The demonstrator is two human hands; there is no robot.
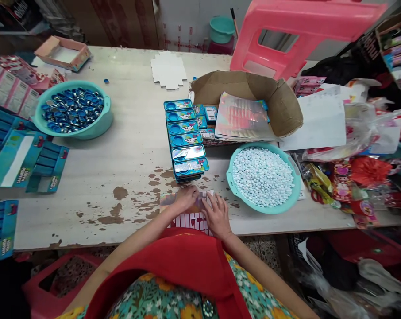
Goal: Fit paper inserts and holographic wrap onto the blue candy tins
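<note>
Along the left side of the table (134,146) we see blue cartons (29,161), then a turquoise bowl (99,126) of blue caps (74,108). Farther right, near our edge, a shiny sheet (167,200) lies between our body and a row of blue tins (186,139); its near part shows a pale grid. Our left hand (186,198) is on it with fingers bent; whether they pinch it or only press, we cannot tell. Our right hand (217,215) rests at its right side, fingers released and fanned. We judge the sheet light, thin and slick, apt to slide or crease, so we would take it by an edge or corner, with a palm flat beside the hold. Beyond our right hand stand a cardboard box (288,106) holding more shiny sheets (242,116) and a bowl (235,195) of pale pellets (263,177).
</note>
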